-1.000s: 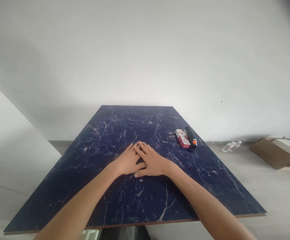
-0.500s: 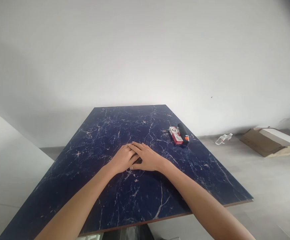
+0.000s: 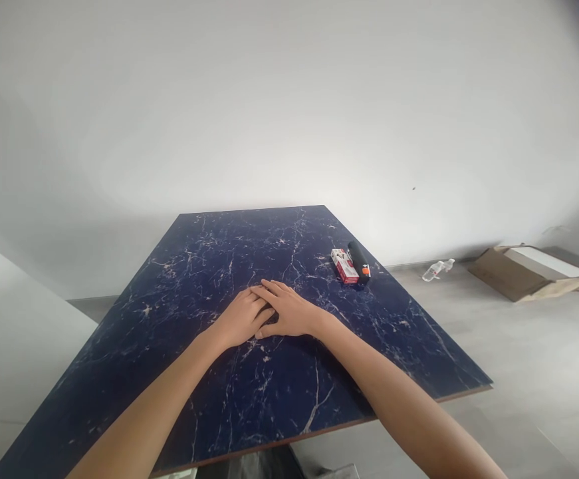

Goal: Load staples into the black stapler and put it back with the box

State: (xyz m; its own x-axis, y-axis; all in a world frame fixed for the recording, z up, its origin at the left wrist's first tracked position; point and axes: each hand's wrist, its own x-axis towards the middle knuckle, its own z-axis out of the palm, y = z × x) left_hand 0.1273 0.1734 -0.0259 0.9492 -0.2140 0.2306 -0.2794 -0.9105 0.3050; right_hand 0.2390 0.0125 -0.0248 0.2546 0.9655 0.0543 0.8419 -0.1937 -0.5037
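Observation:
My left hand (image 3: 242,317) rests palm down on a dark blue marbled tabletop (image 3: 264,386). Partly over its fingers lies my right hand (image 3: 292,313), with its fingers stretched out and its thumb reaching toward the left hand. No object shows in either hand; the undersides of both are hidden. Beyond them to the right, near the table's right edge, a small red and white box (image 3: 345,267) lies beside a black cylindrical object with an orange patch (image 3: 359,262). Both items are apart from my hands.
A pale wall (image 3: 269,120) rises behind the table. On the floor to the right lie a clear plastic bottle (image 3: 433,271) and a cardboard box (image 3: 506,274). A white panel (image 3: 14,332) stands at the left.
The camera view has shifted slightly, so the table and objects appear a little further left and higher. My hands keep the same overlapping pose on the table.

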